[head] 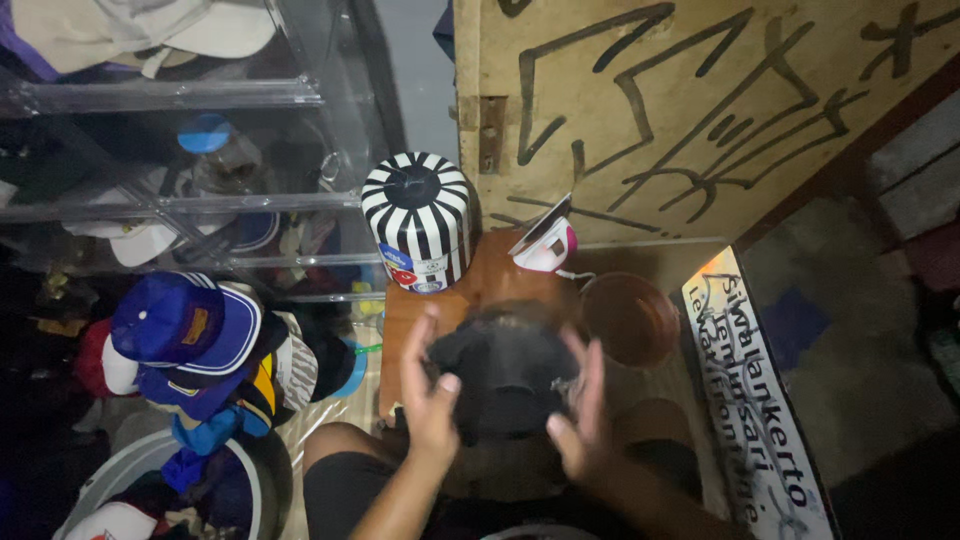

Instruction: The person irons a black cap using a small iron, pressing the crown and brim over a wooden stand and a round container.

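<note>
Both hands hold a black cap (508, 375) over the small wooden table (420, 310). The left hand (430, 395) clasps its left side, thumb on top; the right hand (582, 420), fingers spread and somewhat blurred, seems to press its right side. Behind stand a striped tin (417, 220), an iron (545, 245) and a brown bowl (630, 318).

Left hand (432, 395) and right hand (583, 420) grip black cap (510, 368) over wooden desk (478, 285); striped tin (417, 221) behind.
</note>
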